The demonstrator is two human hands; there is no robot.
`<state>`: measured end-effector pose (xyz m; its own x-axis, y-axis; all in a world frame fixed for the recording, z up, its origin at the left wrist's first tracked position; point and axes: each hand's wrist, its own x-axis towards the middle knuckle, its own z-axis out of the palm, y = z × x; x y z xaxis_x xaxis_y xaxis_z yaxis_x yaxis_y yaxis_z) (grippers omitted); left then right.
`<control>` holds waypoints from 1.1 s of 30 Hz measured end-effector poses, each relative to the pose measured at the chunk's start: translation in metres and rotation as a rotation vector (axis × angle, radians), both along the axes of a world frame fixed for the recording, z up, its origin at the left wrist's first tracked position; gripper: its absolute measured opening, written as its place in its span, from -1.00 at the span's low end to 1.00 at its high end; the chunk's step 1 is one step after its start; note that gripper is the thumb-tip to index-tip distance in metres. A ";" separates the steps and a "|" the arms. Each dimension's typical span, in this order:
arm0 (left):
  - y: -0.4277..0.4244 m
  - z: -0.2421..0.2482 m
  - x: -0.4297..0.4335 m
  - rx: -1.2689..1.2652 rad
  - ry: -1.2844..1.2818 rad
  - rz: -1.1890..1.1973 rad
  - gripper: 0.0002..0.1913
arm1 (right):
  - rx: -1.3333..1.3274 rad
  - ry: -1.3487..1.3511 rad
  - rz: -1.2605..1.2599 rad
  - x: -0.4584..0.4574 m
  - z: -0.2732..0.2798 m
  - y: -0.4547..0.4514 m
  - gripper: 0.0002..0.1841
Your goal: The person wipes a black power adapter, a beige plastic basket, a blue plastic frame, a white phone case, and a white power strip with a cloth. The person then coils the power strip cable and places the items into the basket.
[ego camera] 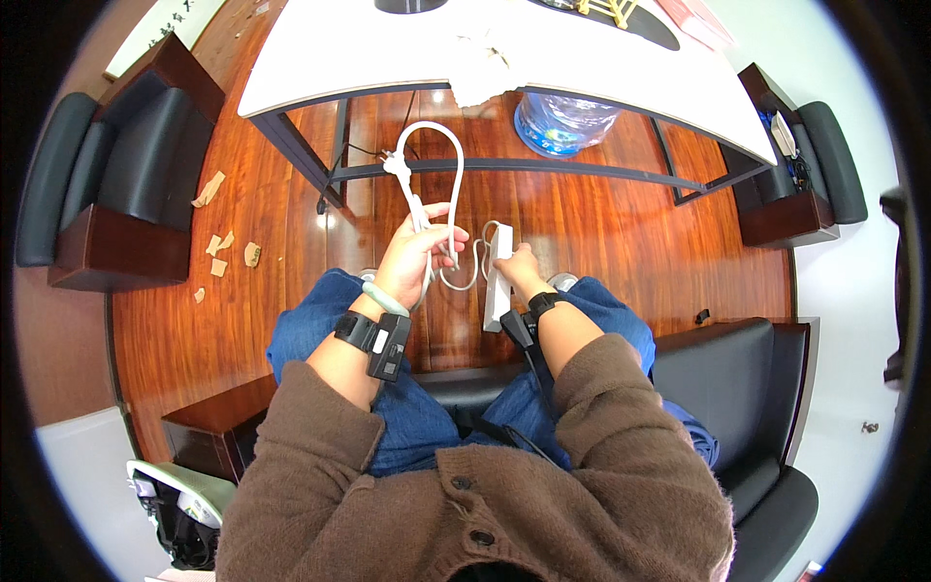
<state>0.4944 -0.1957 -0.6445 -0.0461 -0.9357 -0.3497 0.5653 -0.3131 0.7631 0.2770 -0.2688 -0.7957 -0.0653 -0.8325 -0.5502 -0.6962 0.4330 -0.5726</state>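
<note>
A white power strip (499,280) is gripped in my right hand (518,265), its long body pointing away from me above the floor. From its far end a thin white cable (476,254) runs in loose bends towards my left hand (422,251). That hand holds the cable gathered in loops, with one large loop standing up past the fingers. The white plug (396,163) hangs at the upper left of this loop, its prongs pointing left. Both wrists carry black strapped devices, and a pale green bangle (385,298) circles the left wrist.
Ahead stands a white table (364,51) with a dark metal frame; crumpled white material (484,80) hangs over its near edge. A wrapped blue water bottle (560,124) is beneath it. Black armchairs (145,153) flank the table. Torn cardboard pieces (218,267) lie on the wooden floor at left.
</note>
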 end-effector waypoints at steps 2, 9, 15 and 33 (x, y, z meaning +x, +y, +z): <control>0.000 0.001 0.000 -0.032 0.015 -0.005 -0.51 | -0.040 0.051 0.021 -0.004 -0.002 -0.002 -0.19; 0.001 0.002 -0.005 0.002 0.063 -0.072 -0.47 | -0.359 0.013 0.041 0.020 0.021 -0.007 -0.53; -0.001 -0.013 -0.011 -0.019 -0.112 -0.132 -0.41 | -0.724 -0.877 0.089 0.043 0.120 0.003 -0.77; 0.003 -0.007 -0.024 -0.053 -0.236 -0.182 -0.72 | -0.142 -1.081 0.175 0.035 0.120 0.002 -0.96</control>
